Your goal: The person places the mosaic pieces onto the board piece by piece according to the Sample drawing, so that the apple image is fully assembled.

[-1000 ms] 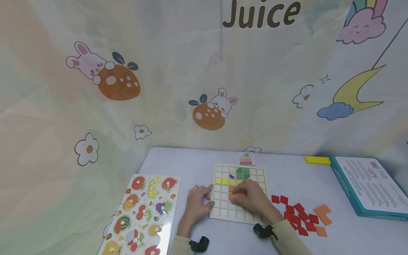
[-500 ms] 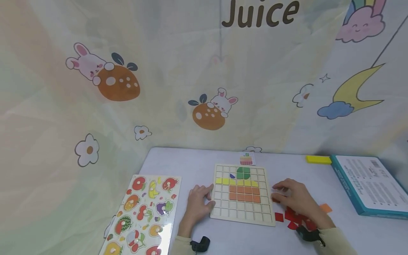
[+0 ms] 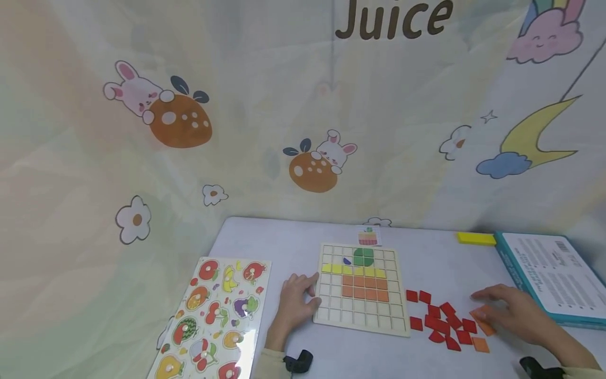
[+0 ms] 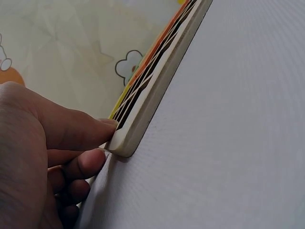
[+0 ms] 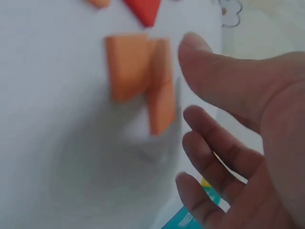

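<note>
My left hand [image 3: 294, 302] holds the left edge of a pale wooden grid board [image 3: 360, 317], thumb and fingertips at the rim near its front corner. The board bears a row of yellow tiles [image 3: 352, 270], two rows of orange tiles [image 3: 364, 287], a green rounded shape [image 3: 363, 257] and a small blue piece [image 3: 347, 261]. At the right, my right hand [image 3: 513, 310] hovers over loose orange tiles [image 5: 128, 67], thumb and fingers apart with nothing between them. Two of those tiles overlap in the right wrist view. Another orange tile [image 3: 481, 345] lies nearer the front.
Several red tiles [image 3: 437, 324] lie scattered between the board and the right hand. A small picture card [image 3: 368, 236] is behind the board. A fruit puzzle board [image 3: 213, 321] lies at left. A teal-edged box [image 3: 563, 273] and a yellow block [image 3: 475, 239] are at back right.
My right hand has moved from the board, past the red tiles, to the loose orange tiles at the right. The orange rows on the board are now uncovered. My left hand stays put.
</note>
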Demonstrator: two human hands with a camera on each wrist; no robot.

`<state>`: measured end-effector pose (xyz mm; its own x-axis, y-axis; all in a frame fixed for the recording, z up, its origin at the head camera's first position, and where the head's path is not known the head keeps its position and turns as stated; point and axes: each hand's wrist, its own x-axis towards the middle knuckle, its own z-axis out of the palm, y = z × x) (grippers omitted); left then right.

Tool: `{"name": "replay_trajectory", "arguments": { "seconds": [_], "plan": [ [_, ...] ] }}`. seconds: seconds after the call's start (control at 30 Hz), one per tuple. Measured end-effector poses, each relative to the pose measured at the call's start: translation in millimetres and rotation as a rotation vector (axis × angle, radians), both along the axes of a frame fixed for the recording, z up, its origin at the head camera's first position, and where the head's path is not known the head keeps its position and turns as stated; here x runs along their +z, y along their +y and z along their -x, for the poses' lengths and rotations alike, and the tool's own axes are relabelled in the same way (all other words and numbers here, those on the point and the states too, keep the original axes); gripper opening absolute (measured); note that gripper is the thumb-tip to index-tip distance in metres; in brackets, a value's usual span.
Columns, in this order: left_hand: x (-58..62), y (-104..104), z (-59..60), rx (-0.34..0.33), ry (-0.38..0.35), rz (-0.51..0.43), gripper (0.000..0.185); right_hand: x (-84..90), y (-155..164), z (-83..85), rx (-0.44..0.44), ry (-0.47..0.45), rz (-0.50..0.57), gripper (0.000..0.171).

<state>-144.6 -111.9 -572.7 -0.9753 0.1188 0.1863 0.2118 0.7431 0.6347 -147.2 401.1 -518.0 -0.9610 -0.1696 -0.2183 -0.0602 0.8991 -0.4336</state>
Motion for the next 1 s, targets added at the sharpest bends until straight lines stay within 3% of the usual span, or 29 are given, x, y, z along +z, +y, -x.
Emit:
{"name": "replay_trajectory", "arguments": {
  "seconds": [0.23, 0.5, 0.8, 1.0],
  "plan": [
    [-1.6, 1, -0.8, 0.001, 0.01, 0.008, 0.061, -10.5, 12, -6.9, 0.015, 0.015, -0.013, 0.041],
    [0.3, 2, 0.3, 0.016, -0.02, 0.007, 0.061, -10.0, 9, -6.2, 0.002, -0.014, -0.047, 0.025],
    [0.7, 1, -0.7, 0.01, -0.014, 0.003, 0.061, -14.3, -2, -10.2, -0.036, -0.025, 0.005, 0.06],
    [0.3, 0, 0.9, 0.007, -0.015, 0.005, 0.062, -17.5, -7, -5.9, -0.04, -0.071, 0.014, 0.047]
  ]
}}
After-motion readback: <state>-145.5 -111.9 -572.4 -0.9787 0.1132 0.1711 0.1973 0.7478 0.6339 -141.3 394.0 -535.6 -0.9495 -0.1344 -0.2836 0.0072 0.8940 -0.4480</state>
